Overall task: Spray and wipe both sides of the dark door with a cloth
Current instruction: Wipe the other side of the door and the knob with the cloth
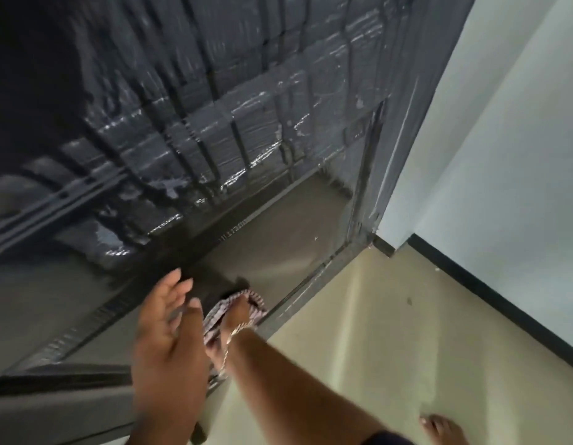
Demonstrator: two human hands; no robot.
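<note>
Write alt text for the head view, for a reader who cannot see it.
A right hand presses a striped cloth against the low part of a wet, dark door, while the left hand reaches toward it with fingers spread. Pale floor, a white wall and a bare foot lie to the right.

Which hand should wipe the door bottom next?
Right. The right hand already grips the cloth against the door; the left hand is open, holding nothing.

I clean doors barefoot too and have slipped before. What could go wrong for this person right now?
The dark door glistens with wet streaks low down, so drips may reach the smooth floor by the bare foot: a likely slip. The right hand wipes with the cloth near the door's bottom edge, where fingers could get pinched if it swings.
</note>
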